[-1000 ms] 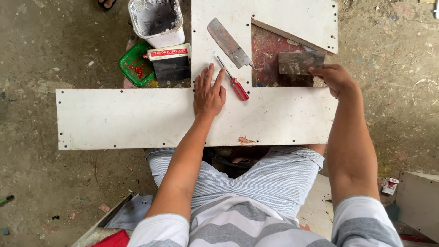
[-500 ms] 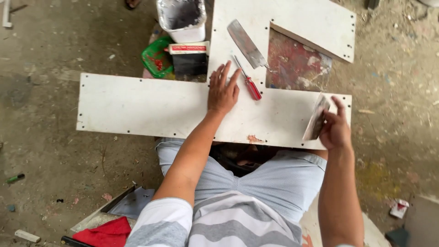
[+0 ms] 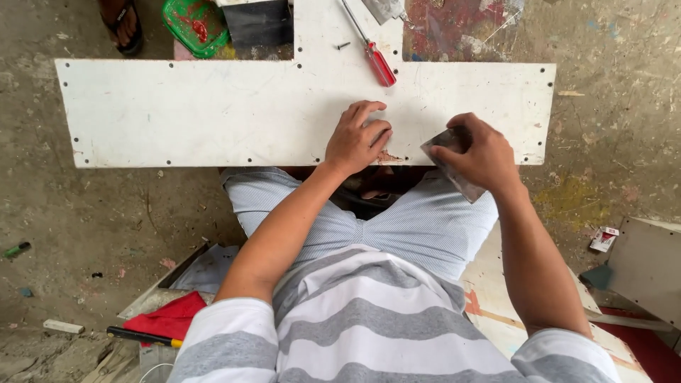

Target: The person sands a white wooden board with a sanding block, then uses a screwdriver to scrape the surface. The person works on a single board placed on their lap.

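The long white board (image 3: 213, 113) lay across the lap. The left hand (image 3: 358, 138) pressed curled fingers beside a chipped spot (image 3: 389, 157) on its near edge; at three o'clock, the right hand (image 3: 479, 152) gripped a putty scraper (image 3: 448, 164). A red-handled screwdriver (image 3: 372, 51) lay at twelve.

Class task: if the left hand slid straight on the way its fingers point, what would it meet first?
Probably the metal scraper held in the right hand; the left hand points along the white board toward it.
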